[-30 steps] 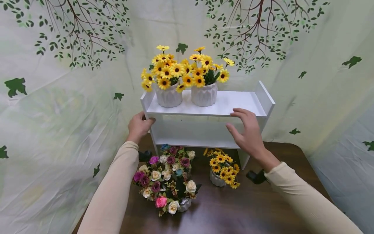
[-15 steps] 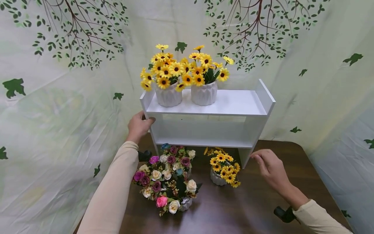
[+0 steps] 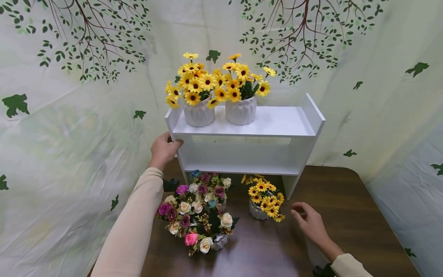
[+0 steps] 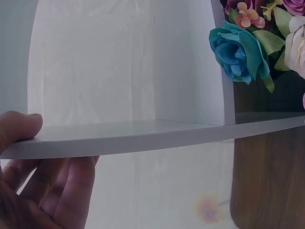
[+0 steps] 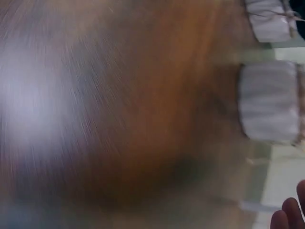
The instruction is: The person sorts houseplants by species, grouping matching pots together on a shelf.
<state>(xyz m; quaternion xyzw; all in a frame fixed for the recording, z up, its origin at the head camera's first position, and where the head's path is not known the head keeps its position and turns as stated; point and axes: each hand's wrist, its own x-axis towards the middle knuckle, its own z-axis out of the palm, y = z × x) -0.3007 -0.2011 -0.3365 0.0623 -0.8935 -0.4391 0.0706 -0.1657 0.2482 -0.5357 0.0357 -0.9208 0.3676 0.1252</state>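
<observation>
My left hand [image 3: 164, 151] grips the left side panel of a white two-tier shelf [image 3: 285, 119]. In the left wrist view the thumb lies on one face of that panel [image 4: 128, 144] and the fingers on the other. My right hand [image 3: 311, 225] hovers over the table with loosely bent fingers, holding nothing. Just left of it stands a small pot of yellow daisy-like flowers [image 3: 264, 198], apart from the fingers. The right wrist view is blurred; a whitish pot [image 5: 269, 101] shows at its right edge, with some fingertips [image 5: 280, 220] below.
Two grey-white pots of yellow flowers [image 3: 199, 115] [image 3: 241, 112] stand on the shelf's top board, towards the left. Mixed roses [image 3: 197, 207] in pots crowd the table in front of the shelf's left half. A leaf-printed cloth [image 3: 384, 127] hangs behind the brown table [image 3: 342, 192].
My right hand has come down from before the shelf's right half, past its right leg, to beside the lower yellow-flower pot. My left hand keeps its grip on the side panel.
</observation>
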